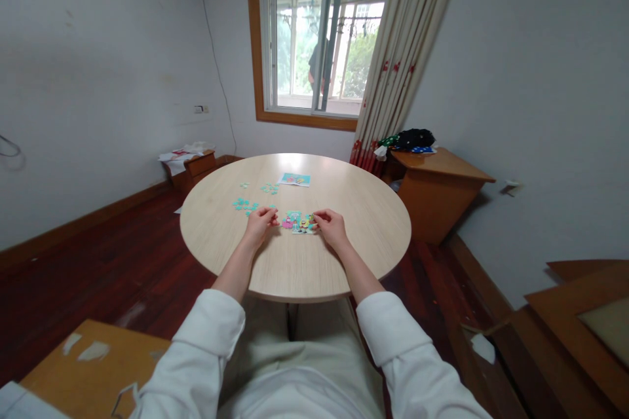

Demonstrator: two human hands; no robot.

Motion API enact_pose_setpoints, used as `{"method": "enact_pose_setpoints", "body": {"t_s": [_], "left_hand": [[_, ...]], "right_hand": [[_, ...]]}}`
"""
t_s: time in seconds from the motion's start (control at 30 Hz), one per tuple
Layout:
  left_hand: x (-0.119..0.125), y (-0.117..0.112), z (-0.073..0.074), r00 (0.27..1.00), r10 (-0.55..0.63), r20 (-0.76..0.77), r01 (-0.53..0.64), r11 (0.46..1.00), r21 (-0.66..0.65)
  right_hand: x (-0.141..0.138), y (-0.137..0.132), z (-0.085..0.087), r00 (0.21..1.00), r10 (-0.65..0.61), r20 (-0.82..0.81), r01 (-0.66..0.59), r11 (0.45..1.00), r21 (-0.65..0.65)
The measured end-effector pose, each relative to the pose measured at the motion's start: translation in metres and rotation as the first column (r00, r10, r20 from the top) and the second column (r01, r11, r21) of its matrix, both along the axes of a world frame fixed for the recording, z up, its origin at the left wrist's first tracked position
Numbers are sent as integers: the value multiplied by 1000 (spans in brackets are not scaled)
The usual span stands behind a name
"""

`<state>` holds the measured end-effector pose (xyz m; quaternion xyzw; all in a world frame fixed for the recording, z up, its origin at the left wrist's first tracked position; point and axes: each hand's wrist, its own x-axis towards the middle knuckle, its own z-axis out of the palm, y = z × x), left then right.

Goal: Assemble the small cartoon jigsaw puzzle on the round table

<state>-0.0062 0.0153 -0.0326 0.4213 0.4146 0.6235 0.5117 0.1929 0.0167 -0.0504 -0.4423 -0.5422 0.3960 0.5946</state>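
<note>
A partly joined jigsaw puzzle point(296, 223) lies on the round table point(299, 268), showing pink and yellow cartoon figures on turquoise. My right hand point(331, 228) is at its right edge, with thumb and forefinger pinched on a small puzzle piece. To the left of the puzzle is my left hand point(262, 222), its fingertips pressed together; whatever they hold is too small to make out. Loose turquoise puzzle pieces point(242, 204) are scattered beyond my left hand, and paler pieces point(270, 189) lie farther back. Behind the puzzle rests a printed picture sheet point(295, 179) in similar colours.
A wooden desk point(437, 177) with a pile of cloth point(415, 139) stands at the back right. Papers cover a low cabinet point(196, 163) at the back left. Near my left elbow is a wooden surface point(59, 366). A person point(318, 65) shows beyond the window.
</note>
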Motion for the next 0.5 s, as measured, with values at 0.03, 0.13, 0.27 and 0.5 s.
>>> {"method": "enact_pose_setpoints", "body": {"t_s": [0.03, 0.13, 0.27, 0.5], "left_hand": [[2, -1, 0, 998, -5, -55, 7, 1000, 25], [8, -4, 0, 978, -12, -208, 33, 995, 98], [15, -7, 1, 960, -67, -272, 107, 985, 133], [23, -10, 1, 933, -220, -286, 250, 966, 73]], "right_hand": [[-2, 0, 1, 1000, -5, -24, 6, 1000, 5], [-8, -2, 2, 999, -9, -43, 11, 999, 54], [-14, -3, 3, 999, 22, -34, -19, 996, 87], [-21, -1, 3, 995, 31, -95, -26, 999, 48]]}}
